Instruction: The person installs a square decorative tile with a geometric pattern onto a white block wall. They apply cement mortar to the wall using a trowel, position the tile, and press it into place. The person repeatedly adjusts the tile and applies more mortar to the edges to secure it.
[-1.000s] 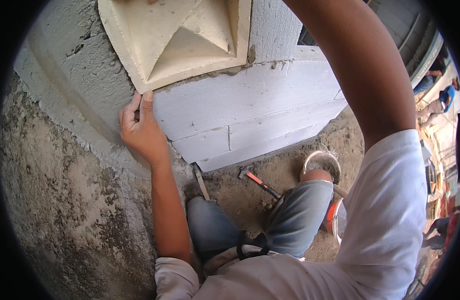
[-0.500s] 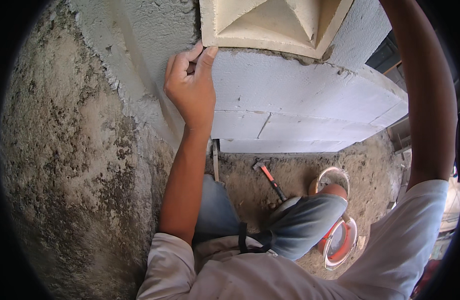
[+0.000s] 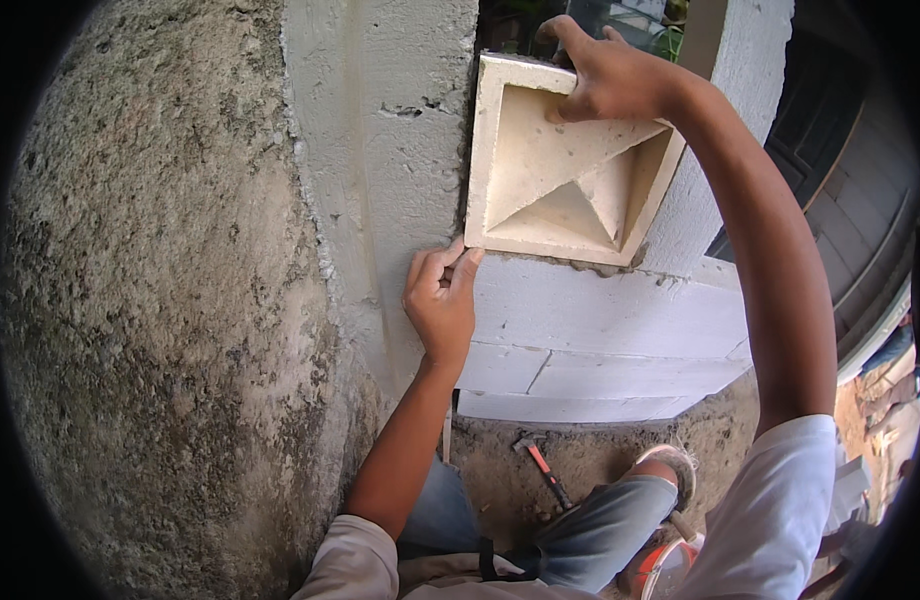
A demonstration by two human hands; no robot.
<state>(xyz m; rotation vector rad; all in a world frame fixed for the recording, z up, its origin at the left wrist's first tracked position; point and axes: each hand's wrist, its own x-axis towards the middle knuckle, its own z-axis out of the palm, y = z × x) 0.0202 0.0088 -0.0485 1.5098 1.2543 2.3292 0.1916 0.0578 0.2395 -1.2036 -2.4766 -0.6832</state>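
A square, cream-coloured concrete vent block [image 3: 540, 165] with a recessed, slanting-faced front stands in a wall opening on a course of white blocks. My right hand [image 3: 615, 75] reaches over its top edge, thumb on the front face and the other fingers spread behind. At the lower left corner, my left hand [image 3: 442, 290] is closed in a pinch, thumb and forefinger tips at the block's edge. A dark narrow gap separates the block's left side from the grey rendered pillar [image 3: 405, 150]. Grey mortar [image 3: 600, 268] shows under its bottom edge.
White block wall [image 3: 600, 310] runs below, with a rough stained wall [image 3: 180, 300] at the left. On the ground lie a hammer [image 3: 545, 475] with a red and black handle, and a red bucket [image 3: 665, 565] beside my knee. Greenery [image 3: 670, 42] shows through the opening.
The view has tilted up, so the whole vent block and my right hand on its top edge now show. My left hand stays pinched at the lower left corner.
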